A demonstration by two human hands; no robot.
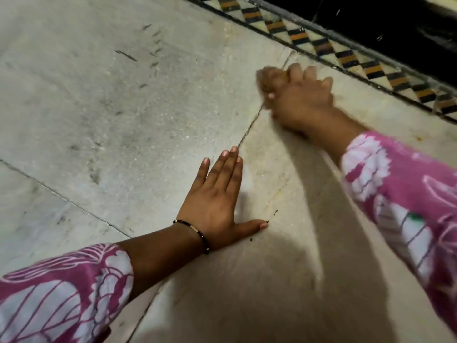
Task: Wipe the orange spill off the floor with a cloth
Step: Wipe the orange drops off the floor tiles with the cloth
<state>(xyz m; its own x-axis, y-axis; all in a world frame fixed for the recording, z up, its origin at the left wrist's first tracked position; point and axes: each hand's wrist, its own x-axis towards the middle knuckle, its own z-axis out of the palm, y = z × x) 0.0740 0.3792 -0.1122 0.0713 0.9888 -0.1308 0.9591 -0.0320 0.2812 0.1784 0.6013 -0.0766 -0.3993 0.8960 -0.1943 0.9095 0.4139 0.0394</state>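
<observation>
Our left hand lay flat on the pale stone floor, fingers straight and together, thumb spread out to the right, propping our weight. A thin dark bracelet circled that wrist, and pink-and-white patterned sleeves covered both forearms.

Farther off and to the right, our right hand was curled around a brownish wad, which we took to be the cloth. It was blurred, so we could not make out its weave or how much of it was bunched inside the fingers. The wad pressed on the floor beside a dark joint line between slabs, near the patterned tile border along the far edge.

We could see no clear orange puddle. A faint yellowish tinge showed on the slab between the two hands, and a small orange fleck lay at the right, near the sleeve; whether these were remains of the spill we could not say for sure.

The cloth looked soft and light, probably damp, and it would crumple under pressure rather than slide stiffly. Holding it bunched in the palm with the fingers wrapped over the top seemed best, so the pressure would go straight down.
</observation>
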